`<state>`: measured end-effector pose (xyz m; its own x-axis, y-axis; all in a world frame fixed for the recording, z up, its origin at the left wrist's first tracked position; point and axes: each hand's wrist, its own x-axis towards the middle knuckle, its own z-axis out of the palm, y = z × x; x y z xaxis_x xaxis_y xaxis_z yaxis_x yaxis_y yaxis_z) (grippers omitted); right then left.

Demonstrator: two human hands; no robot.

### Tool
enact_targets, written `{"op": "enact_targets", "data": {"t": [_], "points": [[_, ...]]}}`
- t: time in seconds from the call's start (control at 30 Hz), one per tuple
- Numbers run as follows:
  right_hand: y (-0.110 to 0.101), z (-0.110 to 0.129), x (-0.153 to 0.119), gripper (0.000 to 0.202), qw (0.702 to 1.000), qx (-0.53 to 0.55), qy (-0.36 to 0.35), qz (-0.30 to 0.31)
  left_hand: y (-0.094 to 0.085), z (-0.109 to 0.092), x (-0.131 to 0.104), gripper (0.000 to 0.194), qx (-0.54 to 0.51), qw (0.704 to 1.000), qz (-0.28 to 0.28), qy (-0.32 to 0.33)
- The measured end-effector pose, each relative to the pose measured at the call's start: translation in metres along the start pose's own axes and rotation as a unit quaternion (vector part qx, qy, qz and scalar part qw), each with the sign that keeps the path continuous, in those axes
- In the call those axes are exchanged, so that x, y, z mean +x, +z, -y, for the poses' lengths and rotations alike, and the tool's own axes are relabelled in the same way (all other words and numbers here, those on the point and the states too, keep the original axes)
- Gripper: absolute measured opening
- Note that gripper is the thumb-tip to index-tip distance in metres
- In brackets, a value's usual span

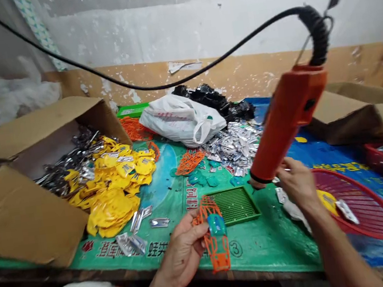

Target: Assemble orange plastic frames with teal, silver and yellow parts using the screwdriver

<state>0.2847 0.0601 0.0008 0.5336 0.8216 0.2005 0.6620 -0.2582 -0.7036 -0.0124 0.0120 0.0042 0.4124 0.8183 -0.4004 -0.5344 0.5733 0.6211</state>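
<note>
My left hand (187,245) is closed on an orange plastic frame (221,259) near the table's front edge. A translucent teal piece (217,225) sits within the orange frame. Just behind it lies a green grid tray (235,205). My right hand (295,180) is beside the lower end of a hanging orange-red power screwdriver (281,127), over the right part of the green sheet. Its fingers are bent and partly hidden behind the tool, and what they hold, if anything, does not show.
A cardboard box (28,217) and yellow pieces (115,205) lie left. Silver packets (236,144) and a white bag (181,116) are behind. A red basket (368,200) stands right. A black cable (156,87) hangs across.
</note>
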Motion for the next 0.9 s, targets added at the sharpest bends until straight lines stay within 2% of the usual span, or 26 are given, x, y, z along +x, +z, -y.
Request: {"op": "enact_targets", "data": {"t": [0.13,0.2,0.23,0.33,0.43,0.47,0.53,0.67,0.8,0.9], "points": [[-0.037,-0.006,-0.056,0.046,0.996,0.074,0.050,-0.020,-0.001,0.003,0.001,0.042,-0.022,0.999,-0.026,0.010],[-0.045,-0.004,-0.085,0.048,0.983,0.142,0.113,-0.033,0.000,0.003,0.000,0.045,-0.004,0.999,-0.033,0.013],[-0.046,0.000,-0.099,0.048,0.973,0.188,0.136,-0.010,0.001,0.003,-0.001,0.047,0.012,0.999,-0.033,0.012],[-0.036,0.023,-0.130,0.038,0.927,0.301,0.150,0.164,0.004,0.004,-0.003,0.052,0.091,0.995,-0.032,0.009],[-0.018,0.052,-0.139,0.028,0.862,0.365,0.112,0.334,0.006,0.006,-0.005,0.056,0.179,0.983,-0.027,0.038],[-0.012,0.061,-0.138,0.027,0.850,0.360,0.088,0.374,0.007,0.007,-0.006,0.056,0.200,0.979,-0.019,0.046],[-0.002,0.072,-0.133,0.023,0.838,0.357,0.042,0.410,0.006,0.009,-0.008,0.052,0.226,0.973,0.007,0.050],[0.014,0.077,-0.127,0.016,0.833,0.372,-0.024,0.408,0.005,0.006,-0.014,0.034,0.277,0.958,0.033,0.071],[0.024,0.069,-0.132,0.021,0.855,0.402,-0.044,0.326,0.008,0.004,-0.019,0.026,0.281,0.954,0.057,0.083],[0.027,0.062,-0.137,0.020,0.870,0.405,-0.057,0.275,0.010,0.006,-0.019,0.034,0.286,0.953,0.076,0.070]]}}
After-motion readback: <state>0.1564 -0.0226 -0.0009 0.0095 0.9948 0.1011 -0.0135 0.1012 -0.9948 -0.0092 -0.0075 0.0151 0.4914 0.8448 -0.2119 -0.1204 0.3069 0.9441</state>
